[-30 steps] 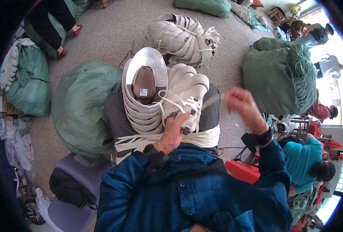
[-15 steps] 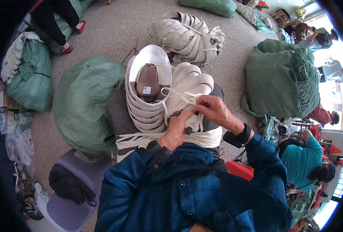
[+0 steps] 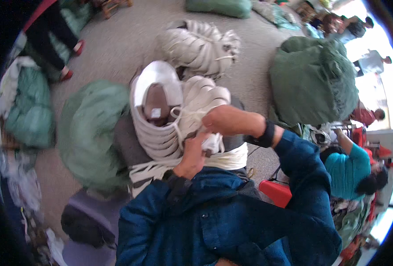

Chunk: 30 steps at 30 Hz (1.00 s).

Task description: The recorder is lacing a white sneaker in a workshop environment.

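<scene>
On my lap lies a nested stack of white and beige shoe uppers (image 3: 158, 137), the top one opening upward with a brown inner piece. Beside it is a second row of beige shoe uppers (image 3: 205, 95), with a cream shoelace (image 3: 176, 116) looped at its near end. My left hand (image 3: 192, 155) is closed on the nearest upper of that row. Bent over from the right, my right hand (image 3: 234, 120) has its fingers together at the lace, their tips blurred and partly hidden. A bundle of cream laces (image 3: 232, 158) lies across my lap under the uppers.
A tied bundle of beige uppers (image 3: 201, 46) lies on the floor ahead. Green sacks stand at left (image 3: 92, 133) and right (image 3: 313, 82). A purple chair (image 3: 90, 252) holds a dark cloth at lower left. Near my right elbow is a red object (image 3: 275, 193). Several people are around.
My right hand has turned over and come down closer to my left, its fingertips now less visible. The whole view has shifted, and the uppers appear a little farther left.
</scene>
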Tool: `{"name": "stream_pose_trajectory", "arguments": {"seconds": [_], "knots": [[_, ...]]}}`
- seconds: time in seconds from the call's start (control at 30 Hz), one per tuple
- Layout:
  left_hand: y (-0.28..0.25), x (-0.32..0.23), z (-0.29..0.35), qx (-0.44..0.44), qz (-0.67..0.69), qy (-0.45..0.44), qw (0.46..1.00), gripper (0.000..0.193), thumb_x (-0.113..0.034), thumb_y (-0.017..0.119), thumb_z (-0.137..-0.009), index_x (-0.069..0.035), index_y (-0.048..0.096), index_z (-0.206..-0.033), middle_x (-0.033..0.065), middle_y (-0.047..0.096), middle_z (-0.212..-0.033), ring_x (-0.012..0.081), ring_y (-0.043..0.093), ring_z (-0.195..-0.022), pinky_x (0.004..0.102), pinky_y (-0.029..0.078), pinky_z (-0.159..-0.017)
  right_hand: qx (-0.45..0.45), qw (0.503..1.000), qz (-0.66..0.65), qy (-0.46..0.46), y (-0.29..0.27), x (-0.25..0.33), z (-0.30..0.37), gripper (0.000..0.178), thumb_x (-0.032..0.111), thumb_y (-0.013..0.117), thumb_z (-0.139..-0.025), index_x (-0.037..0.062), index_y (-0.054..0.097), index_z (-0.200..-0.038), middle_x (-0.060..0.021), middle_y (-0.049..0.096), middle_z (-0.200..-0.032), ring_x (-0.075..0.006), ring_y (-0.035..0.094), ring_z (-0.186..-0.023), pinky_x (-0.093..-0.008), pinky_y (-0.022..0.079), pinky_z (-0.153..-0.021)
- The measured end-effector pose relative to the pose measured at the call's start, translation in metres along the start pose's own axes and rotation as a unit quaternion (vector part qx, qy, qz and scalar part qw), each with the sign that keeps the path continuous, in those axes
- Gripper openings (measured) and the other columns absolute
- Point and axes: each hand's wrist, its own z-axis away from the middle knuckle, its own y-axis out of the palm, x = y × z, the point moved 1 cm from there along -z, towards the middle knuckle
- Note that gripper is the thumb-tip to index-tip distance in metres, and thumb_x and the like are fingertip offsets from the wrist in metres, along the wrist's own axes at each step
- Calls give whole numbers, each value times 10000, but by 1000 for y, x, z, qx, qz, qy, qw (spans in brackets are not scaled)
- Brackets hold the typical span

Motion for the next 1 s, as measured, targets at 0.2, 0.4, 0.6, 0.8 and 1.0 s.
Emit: {"name": "stream_pose_trajectory", "arguments": {"seconds": [0.2,0.4,0.6,0.8,1.0], "knots": [[-22,-7,-1,63,41,14,997,288,-131,597,-924,-41,622,-1196,54,673,-1073,179,657,-968,342,511,-815,-50,999,-1,-1,22,8,-16,133,154,637,-824,21,638,-836,-213,644,-747,-414,662,-753,-490,511,-636],[-22,-4,-10,52,4,29,998,289,-145,617,-919,-78,603,-1200,41,662,-1135,192,643,-1026,359,505,-864,-114,992,-57,7,30,6,-2,154,140,614,-860,-12,596,-850,-218,635,-767,-419,656,-788,-489,502,-654],[-16,-7,-1,19,-27,16,999,276,-147,634,-929,-83,606,-1195,38,659,-1118,204,640,-1020,377,487,-880,-54,995,78,13,30,14,-6,188,131,700,-768,-10,699,-893,-187,700,-808,-390,707,-829,-486,553,-675],[-4,-18,7,5,14,-12,1000,294,-185,642,-927,-93,615,-1205,41,662,-1126,210,634,-1047,387,497,-883,-178,984,-1,15,37,13,10,195,136,707,-767,-34,665,-854,-202,674,-765,-409,693,-785,-483,550,-652],[-25,-21,-6,32,-18,-68,997,255,-224,624,-939,-113,660,-1166,34,684,-1099,216,646,-1037,400,524,-856,-166,970,-64,164,45,30,37,342,319,585,-947,-15,607,-874,-232,642,-698,-440,662,-708,-507,521,-620]]}}
